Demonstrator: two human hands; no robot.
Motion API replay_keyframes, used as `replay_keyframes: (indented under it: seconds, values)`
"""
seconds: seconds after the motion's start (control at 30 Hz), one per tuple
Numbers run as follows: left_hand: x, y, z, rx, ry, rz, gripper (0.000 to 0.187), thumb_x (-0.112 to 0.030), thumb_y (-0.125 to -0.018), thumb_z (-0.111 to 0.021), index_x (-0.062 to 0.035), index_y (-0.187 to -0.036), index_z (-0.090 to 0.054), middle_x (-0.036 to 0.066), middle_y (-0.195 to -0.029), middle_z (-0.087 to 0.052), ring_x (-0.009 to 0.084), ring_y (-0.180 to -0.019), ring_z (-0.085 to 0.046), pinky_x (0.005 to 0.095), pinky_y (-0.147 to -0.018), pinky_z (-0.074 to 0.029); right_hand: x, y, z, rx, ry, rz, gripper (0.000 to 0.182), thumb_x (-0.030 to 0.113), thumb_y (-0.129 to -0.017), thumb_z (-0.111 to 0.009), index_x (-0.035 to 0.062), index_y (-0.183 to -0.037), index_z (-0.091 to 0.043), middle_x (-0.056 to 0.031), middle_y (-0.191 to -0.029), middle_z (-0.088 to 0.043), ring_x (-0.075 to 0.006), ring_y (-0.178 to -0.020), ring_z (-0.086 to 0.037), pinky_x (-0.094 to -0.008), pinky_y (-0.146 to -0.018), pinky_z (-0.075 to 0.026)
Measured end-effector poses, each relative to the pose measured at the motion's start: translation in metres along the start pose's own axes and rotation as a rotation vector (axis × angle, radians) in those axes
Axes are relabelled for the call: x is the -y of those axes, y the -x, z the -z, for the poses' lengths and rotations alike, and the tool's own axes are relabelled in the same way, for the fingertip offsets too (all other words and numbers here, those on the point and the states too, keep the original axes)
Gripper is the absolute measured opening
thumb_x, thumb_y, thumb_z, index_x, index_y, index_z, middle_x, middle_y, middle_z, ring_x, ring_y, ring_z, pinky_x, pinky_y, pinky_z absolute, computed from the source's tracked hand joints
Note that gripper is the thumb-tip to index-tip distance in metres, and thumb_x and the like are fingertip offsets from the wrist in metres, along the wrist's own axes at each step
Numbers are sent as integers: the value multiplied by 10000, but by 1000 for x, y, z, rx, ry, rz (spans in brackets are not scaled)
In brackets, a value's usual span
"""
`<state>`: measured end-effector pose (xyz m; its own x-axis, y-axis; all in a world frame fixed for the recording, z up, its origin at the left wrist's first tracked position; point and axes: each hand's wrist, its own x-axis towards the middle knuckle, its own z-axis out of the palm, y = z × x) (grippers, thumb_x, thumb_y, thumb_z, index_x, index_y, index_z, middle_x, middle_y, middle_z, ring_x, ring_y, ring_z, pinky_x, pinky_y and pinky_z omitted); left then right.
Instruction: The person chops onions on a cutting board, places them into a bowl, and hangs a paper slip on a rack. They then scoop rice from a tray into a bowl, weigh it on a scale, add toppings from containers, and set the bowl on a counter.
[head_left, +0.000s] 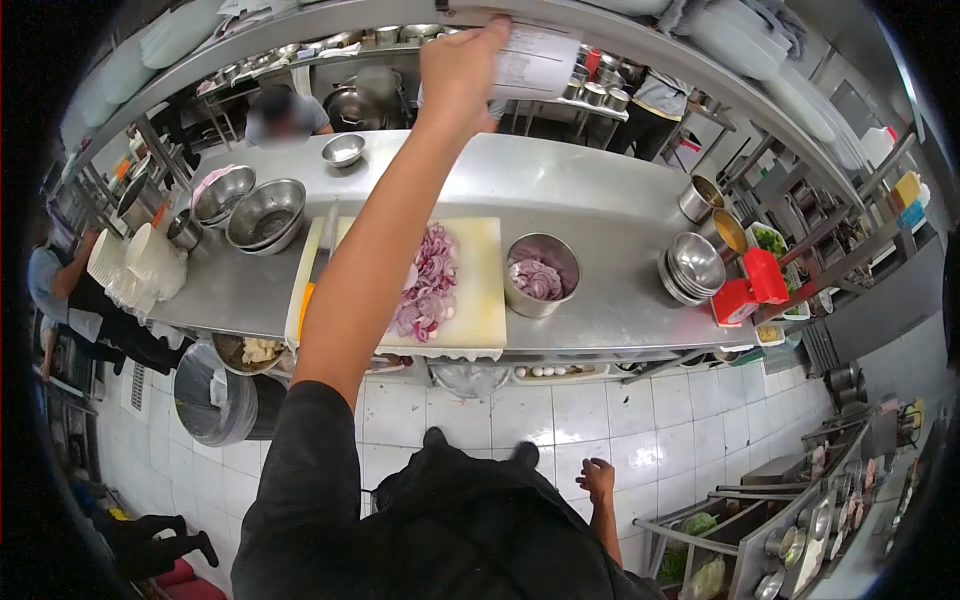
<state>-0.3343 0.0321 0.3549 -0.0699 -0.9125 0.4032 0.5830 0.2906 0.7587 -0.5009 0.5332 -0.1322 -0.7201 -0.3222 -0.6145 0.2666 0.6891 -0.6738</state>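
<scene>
One paper (540, 65), top centre, seems light, limp, best edge-pinched; your left grip (460, 82) touches it, closure unclear; right grip (597, 480) hangs loosely curled, empty.

Bright light leaves glare near the far edge of the steel counter (610, 225) and on the floor tiles (590, 402); fisheye distortion bows the overhead shelf (320, 24)

Board (480, 280) at bench (590, 185) front edge, left of middle, before me; onions (432, 275) on it. Pot (541, 246) just right of board, more onions inside. Scale (752, 288) near front right corner, bowls (697, 262) to its left. Cups (152, 260) near front left corner. Slip (540, 62) in my left hand (460, 75), up at overhead rail (370, 18).
</scene>
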Motion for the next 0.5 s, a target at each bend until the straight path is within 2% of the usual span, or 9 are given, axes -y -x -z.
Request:
replay_keyframes:
  seconds: [0.13,0.2,0.23,0.27,0.3,0.33,0.37,0.43,0.5]
  values:
    - [7,-6,6,-65,-246,-19,279,-231,-838,-701,40,-902,-674,70,-808,-644,155,-668,-542,314,-607,-437,-70,-24,27,53,-84,-174,384,153,-822,-621,-67,-1135,-585,-142,-756,-636,-245,-530,-647,-319,-421,-507]
    - [16,-9,11,-66,-285,-107,277,-273,-843,-705,3,-870,-690,23,-738,-604,116,-631,-491,277,-588,-398,-111,-26,51,110,-109,-286,344,135,-814,-613,-32,-1115,-610,-137,-735,-625,-257,-552,-654,-338,-430,-513]
    - [14,0,0,-194,-308,-131,294,-269,-837,-719,22,-873,-695,0,-703,-578,101,-614,-470,269,-579,-386,-144,-34,62,81,-114,-350,243,161,-834,-591,-10,-1002,-626,-132,-722,-622,-275,-561,-657,-334,-429,-512]
    - [5,21,-13,-245,-404,-135,335,-246,-841,-718,54,-985,-683,36,-810,-643,114,-691,-539,263,-628,-424,-171,-34,77,75,-145,-412,201,172,-852,-571,4,-957,-611,-132,-721,-623,-282,-560,-657,-342,-427,-513]
    - [22,10,-6,-219,-272,-230,383,-212,-858,-698,63,-1118,-639,94,-1001,-675,147,-867,-603,261,-750,-461,-194,-34,89,76,-182,-472,174,183,-871,-551,19,-913,-595,-132,-720,-625,-288,-560,-658,-351,-424,-514]
    - [17,27,-20,-232,-275,-165,424,-198,-876,-676,65,-1198,-591,136,-1146,-646,180,-1040,-590,270,-878,-446,-220,-38,102,78,-198,-518,169,200,-891,-538,35,-895,-573,-136,-733,-631,-293,-557,-656,-369,-425,-514]
    - [31,30,-20,-238,-276,-282,423,-204,-885,-665,69,-1199,-587,134,-1144,-643,185,-1038,-586,289,-900,-439,-245,-42,117,80,-215,-565,172,218,-910,-525,51,-877,-551,-140,-746,-637,-298,-553,-654,-388,-426,-514]
    - [51,52,-37,-270,-337,-299,512,-221,-893,-657,80,-1276,-497,135,-1241,-580,179,-1071,-554,297,-929,-419,-295,-47,143,105,-147,-574,197,253,-931,-522,68,-976,-575,-116,-735,-647,-268,-564,-653,-396,-444,-518]
    - [89,79,-62,-312,-394,-346,540,-242,-874,-679,75,-1265,-485,145,-1200,-577,198,-1082,-538,314,-931,-408,-316,-45,163,110,319,-307,172,241,-909,-578,90,-914,-660,-74,-726,-673,-219,-558,-646,-383,-494,-531]
